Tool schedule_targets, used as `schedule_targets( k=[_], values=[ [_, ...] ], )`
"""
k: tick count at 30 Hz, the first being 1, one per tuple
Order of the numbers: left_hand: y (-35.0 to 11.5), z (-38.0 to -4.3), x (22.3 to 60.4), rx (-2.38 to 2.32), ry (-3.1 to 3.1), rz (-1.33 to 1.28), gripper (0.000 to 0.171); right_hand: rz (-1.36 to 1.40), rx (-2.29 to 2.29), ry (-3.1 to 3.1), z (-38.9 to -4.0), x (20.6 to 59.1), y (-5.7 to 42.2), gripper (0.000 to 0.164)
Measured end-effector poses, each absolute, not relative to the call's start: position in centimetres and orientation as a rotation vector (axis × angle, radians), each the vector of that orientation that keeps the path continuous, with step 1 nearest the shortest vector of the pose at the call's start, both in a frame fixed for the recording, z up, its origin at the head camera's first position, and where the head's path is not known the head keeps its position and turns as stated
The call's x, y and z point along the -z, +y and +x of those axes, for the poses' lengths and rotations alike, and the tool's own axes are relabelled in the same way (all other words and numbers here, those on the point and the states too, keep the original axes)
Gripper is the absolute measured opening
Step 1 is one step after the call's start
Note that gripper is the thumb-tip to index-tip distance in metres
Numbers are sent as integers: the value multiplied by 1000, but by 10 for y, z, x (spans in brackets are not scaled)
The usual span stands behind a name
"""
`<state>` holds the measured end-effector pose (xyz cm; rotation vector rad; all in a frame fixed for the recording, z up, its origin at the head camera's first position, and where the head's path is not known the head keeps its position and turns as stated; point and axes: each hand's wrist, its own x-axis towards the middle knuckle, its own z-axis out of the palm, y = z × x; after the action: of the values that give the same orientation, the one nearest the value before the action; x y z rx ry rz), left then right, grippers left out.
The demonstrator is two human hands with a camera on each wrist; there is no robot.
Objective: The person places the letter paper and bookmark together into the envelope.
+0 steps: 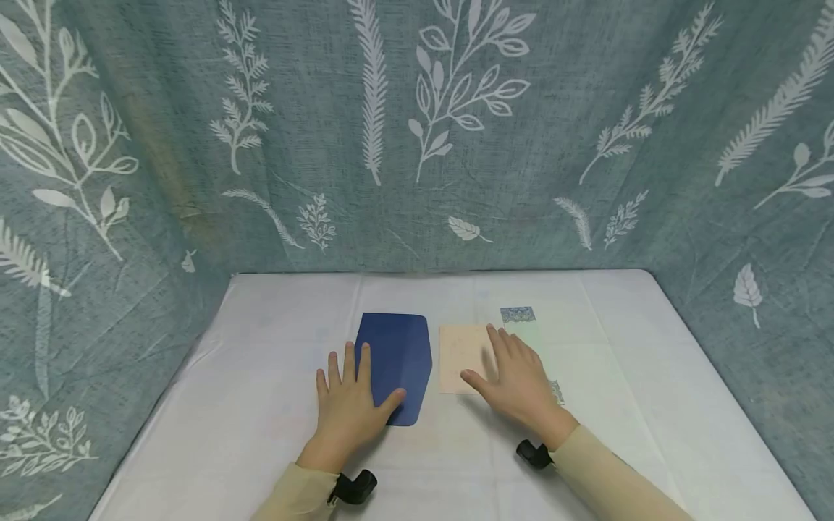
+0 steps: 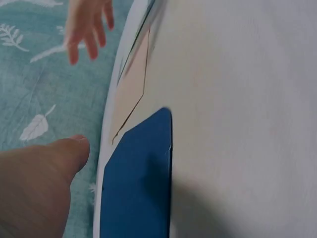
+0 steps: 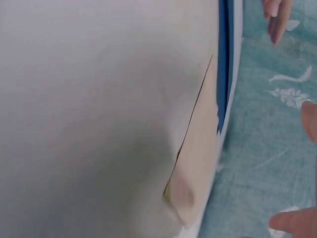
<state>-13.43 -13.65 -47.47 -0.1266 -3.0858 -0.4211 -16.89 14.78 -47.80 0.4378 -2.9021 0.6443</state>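
A flat dark blue piece shaped like an envelope [image 1: 399,362] lies on the white-covered table, its right side tapering. My left hand [image 1: 348,412] is spread, palm down, at its left edge, fingers straight and nothing gripped. Whether it touches the blue piece I cannot tell. To the right lies a pale peach square card [image 1: 458,358]. Over that card's right side is my right hand [image 1: 521,380], fingers extended and holding nothing. Partly hidden under this hand is a pale green sheet [image 1: 531,334] with a patterned grey-blue strip [image 1: 517,314] at its far end.
The white cloth [image 1: 280,325] covers the table and shows fold creases. A teal curtain with white leaf prints [image 1: 391,217] hangs behind the far edge and along both sides. Each wrist carries a small black camera [image 1: 355,487].
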Motion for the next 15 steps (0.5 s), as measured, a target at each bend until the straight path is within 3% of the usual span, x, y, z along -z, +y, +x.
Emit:
schedule_targets(
  k=[6, 15],
  values=[
    [-125, -137, 478, 403, -3070, -143, 101, 424, -999, -2832, -176, 480, 127, 95],
    [-120, -140, 481, 393, -3095, -109, 102, 360, -1636, -2710, -185, 481, 101, 76]
  ],
)
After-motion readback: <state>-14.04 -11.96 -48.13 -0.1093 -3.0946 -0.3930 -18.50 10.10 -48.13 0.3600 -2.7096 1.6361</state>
